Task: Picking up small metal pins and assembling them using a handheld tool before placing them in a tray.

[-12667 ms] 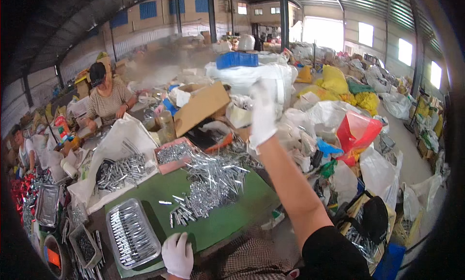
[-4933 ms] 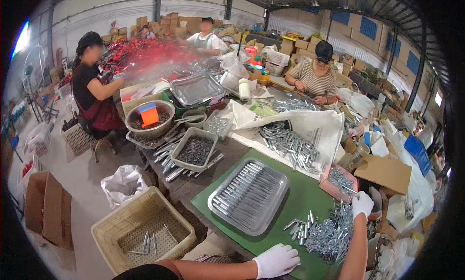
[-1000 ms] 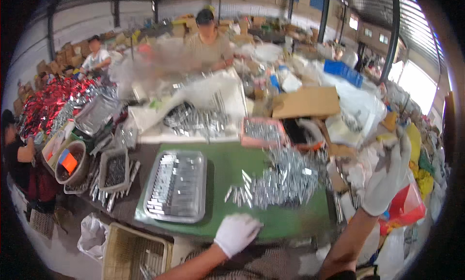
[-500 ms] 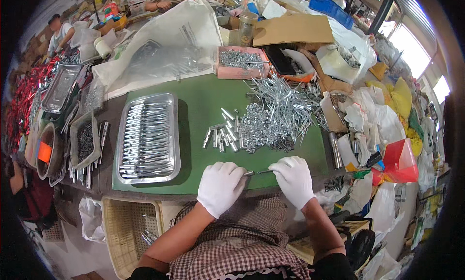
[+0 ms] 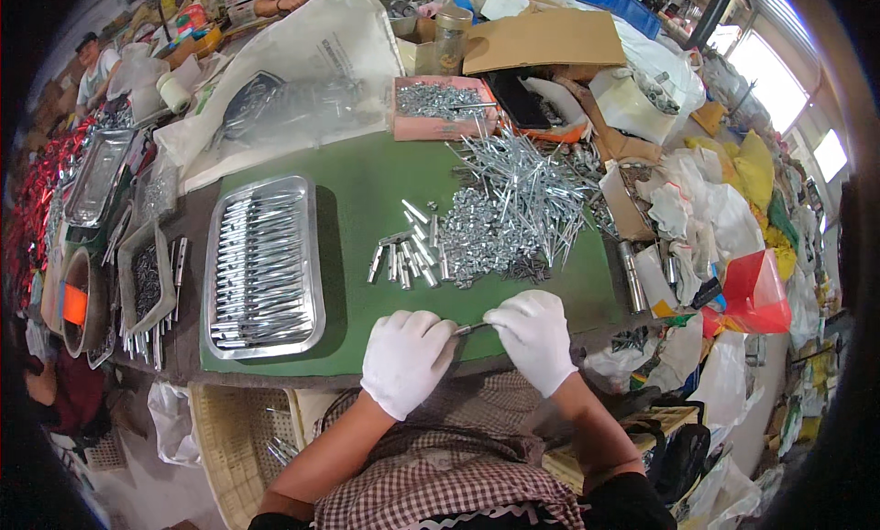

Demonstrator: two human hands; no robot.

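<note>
My left hand (image 5: 405,360), in a white glove, is closed, its fingertips pinching one end of a short metal tube (image 5: 469,329). My white-gloved right hand (image 5: 533,339) pinches a thin metal rod at the tube's other side; most of the rod is hidden by the fingers. Both hands are over the near edge of the green work surface (image 5: 357,204). Just beyond them lie loose silver cylinders (image 5: 404,259), a heap of small metal fittings (image 5: 472,241) and a pile of long thin rods (image 5: 536,182). To the left, a metal tray (image 5: 317,319) holds rows of silver tubular pieces.
A pink box (image 5: 426,129) of small metal parts stands at the back, near a cardboard sheet (image 5: 545,42). A bin of dark screws (image 5: 170,305) is left of the tray. Below the table edge sits a cream basket (image 5: 215,438). Other people are in the background.
My hands have come closer together, and the gap between the tube and the rod has closed. The whole view has shifted slightly, moving the table things leftward in the picture.
</note>
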